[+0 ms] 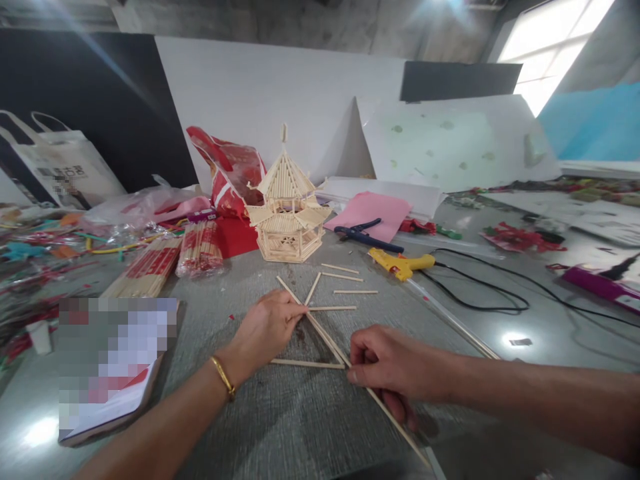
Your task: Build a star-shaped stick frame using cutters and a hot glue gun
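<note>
Grasping a long stick (397, 427) in the right grip (380, 367), lower right of centre, with long axis diagonal, pointing up-left toward mid-frame. Pinching short sticks (333, 308) at their meeting point with the left grip (270, 327). Seemingly partway along: fanned like spokes here, with three loose sticks (356, 292) just beyond, apparently not yet added. Farther back on the worktop (280, 427), showing a finished-looking stick tower (286, 207) near upper centre.

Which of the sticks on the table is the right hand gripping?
The long stick slanting through the right hand toward the picture's bottom edge; the short sticks near the yellow glue gun lie apart.
</note>
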Tool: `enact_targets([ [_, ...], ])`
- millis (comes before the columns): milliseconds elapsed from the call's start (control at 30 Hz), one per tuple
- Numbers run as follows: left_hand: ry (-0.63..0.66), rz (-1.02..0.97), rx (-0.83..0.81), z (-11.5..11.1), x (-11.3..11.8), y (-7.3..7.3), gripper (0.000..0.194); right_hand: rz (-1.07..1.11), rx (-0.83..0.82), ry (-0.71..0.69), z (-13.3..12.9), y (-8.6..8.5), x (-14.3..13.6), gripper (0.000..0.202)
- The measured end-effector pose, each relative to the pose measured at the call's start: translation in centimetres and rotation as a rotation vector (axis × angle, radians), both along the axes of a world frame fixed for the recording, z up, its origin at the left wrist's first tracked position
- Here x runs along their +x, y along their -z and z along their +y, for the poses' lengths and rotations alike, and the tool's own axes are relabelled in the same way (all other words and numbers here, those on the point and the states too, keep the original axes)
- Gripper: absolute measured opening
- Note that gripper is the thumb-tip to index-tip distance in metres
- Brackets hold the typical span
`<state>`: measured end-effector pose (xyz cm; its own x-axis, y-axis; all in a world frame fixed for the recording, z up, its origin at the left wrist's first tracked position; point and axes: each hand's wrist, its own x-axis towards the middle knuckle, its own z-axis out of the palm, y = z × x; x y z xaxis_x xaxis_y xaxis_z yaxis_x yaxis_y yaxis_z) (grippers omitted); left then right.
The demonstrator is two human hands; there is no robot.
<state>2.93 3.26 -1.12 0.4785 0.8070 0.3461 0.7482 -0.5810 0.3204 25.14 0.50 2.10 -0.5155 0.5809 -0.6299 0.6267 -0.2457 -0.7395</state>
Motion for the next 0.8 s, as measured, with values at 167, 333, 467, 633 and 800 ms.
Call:
enact_targets([
  [167, 0.008, 0.015, 0.010, 0.03, -0.04, 0.14, 0.023, -0.015, 0.012, -0.008, -0.05, -0.19, 0.01, 0.004],
  [333, 0.004, 0.034, 0.019, -0.10, 0.01, -0.14, 0.023, -0.052, 0.025, -0.012, -0.32, -0.69, -0.19, 0.005],
  [467, -0.004, 0.047, 0.028, -0.26, 0.05, -0.23, 0.024, -0.063, 0.046, -0.022, -0.30, -0.68, -0.28, 0.005],
  [633, 0.000, 0.062, 0.029, -0.31, 0.10, -0.26, 0.025, -0.091, 0.061, -0.027, -0.25, -0.72, -0.41, 0.005],
  [800, 0.006, 0.082, 0.034, -0.37, 0.15, -0.45, 0.026, -0.093, 0.060, -0.026, -0.18, -0.56, -0.66, 0.005],
])
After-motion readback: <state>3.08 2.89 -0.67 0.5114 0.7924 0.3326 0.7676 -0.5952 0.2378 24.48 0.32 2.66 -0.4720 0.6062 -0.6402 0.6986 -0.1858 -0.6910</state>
